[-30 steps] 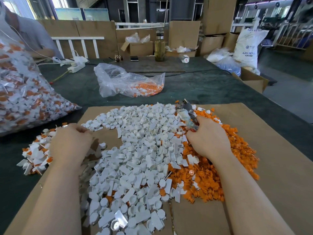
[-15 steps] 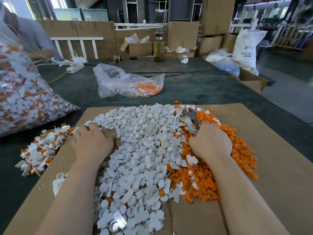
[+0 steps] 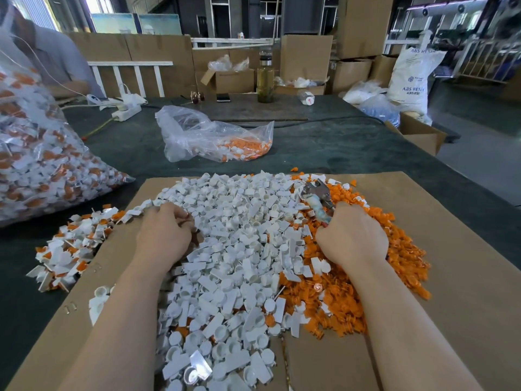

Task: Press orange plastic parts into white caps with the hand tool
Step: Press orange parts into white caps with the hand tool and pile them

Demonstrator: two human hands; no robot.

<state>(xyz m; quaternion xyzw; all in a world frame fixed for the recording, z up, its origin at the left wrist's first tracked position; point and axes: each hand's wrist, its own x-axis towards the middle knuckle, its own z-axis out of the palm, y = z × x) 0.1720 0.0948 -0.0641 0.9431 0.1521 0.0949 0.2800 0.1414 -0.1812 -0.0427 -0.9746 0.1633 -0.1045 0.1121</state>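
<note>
Two hands on cardboard sheet (image 3: 465, 249) | right hand (image 3: 352, 241) grips hand tool (image 3: 317, 197) | left hand (image 3: 163, 235) curled in white caps (image 3: 239, 249), contents unclear

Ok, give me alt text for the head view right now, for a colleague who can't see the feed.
A person's right hand grips the hand tool over the orange parts, while the left hand rests with curled fingers on the pile of white caps. Both piles lie on a cardboard sheet on a dark green table; a clear plastic bag lies beyond.

Factory floor, stacked cartons (image 3: 306, 56), resin sack (image 3: 411, 77), bagged parts (image 3: 42, 165)
</note>
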